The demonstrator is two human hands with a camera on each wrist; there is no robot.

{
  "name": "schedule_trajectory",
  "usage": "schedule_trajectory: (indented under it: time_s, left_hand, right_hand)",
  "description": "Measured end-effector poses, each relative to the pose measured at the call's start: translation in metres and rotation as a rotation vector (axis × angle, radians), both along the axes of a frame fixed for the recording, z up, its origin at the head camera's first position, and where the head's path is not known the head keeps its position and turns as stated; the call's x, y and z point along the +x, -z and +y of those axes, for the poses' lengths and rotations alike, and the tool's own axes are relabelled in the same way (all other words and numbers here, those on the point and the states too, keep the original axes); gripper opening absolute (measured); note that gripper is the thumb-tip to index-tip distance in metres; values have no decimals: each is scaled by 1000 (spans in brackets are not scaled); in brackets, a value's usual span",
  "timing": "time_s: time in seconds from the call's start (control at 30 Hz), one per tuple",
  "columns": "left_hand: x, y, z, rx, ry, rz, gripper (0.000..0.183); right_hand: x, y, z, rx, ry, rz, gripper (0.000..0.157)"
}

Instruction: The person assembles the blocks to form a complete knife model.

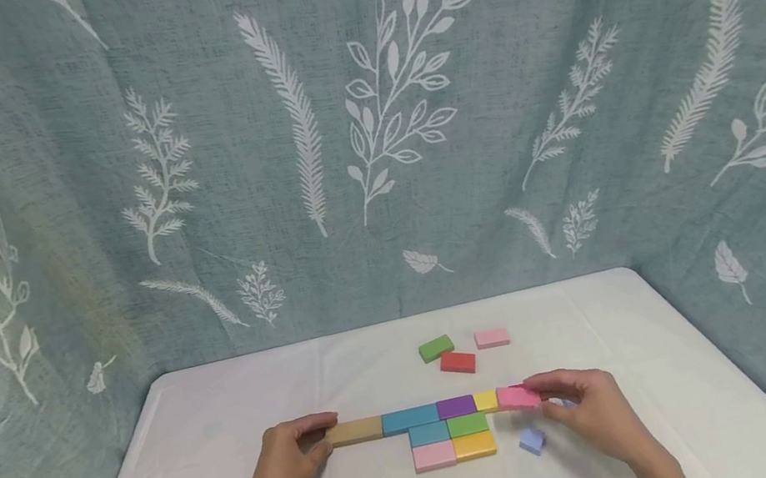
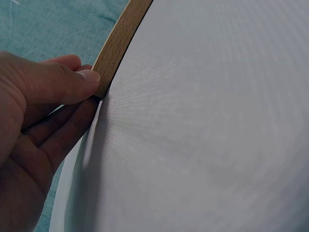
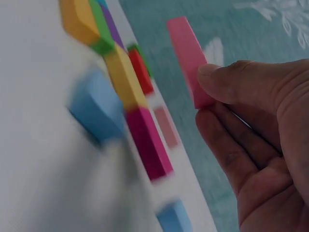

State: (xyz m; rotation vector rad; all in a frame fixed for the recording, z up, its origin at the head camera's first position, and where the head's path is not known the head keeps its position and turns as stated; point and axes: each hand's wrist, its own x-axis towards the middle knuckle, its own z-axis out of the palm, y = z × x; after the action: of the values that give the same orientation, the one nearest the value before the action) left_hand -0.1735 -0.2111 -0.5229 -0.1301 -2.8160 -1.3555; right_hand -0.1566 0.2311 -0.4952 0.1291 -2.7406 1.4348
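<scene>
My left hand [image 1: 287, 462] pinches the outer end of a long plain wooden block [image 1: 356, 431], thumb in front and fingers behind. That block forms the left end of a row with a long blue block [image 1: 411, 419], a purple block [image 1: 456, 407], a yellow block [image 1: 486, 401] and a magenta block [image 3: 148, 144]. A pink block [image 3: 186, 63] is held between thumb and fingers of my right hand [image 1: 590, 411]. It is raised above the row's right end and hides most of the magenta block in the head view.
Below the row sit blue [image 1: 428, 433], green [image 1: 467, 424], light pink [image 1: 435, 456] and orange [image 1: 474, 445] blocks. Small light-blue blocks [image 1: 532, 440] lie near my right hand. Farther back are green [image 1: 436, 348], red [image 1: 458, 362] and pink [image 1: 493, 338] blocks on the white table [image 1: 227, 400].
</scene>
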Motion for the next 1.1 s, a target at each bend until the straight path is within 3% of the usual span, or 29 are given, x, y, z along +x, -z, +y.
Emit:
schedule_trajectory:
  time_s: [0.23,0.47,0.93,1.1]
  left_hand:
    - [0,1,-1,7,1,-12,37]
    - [-2,1,-2,-4,3,-4,37]
    - [-7,2,-3,-18,2,-3,38]
    - [-10,0,-4,-33,2,-3,38]
  right_hand:
    - [15,9,-36,-52,-156,-4,30]
    - [22,18,-68,-7,-316,24,27]
    - [25,25,-97,118,-464,66,32]
    - [25,25,-103,200,-478,111,36]
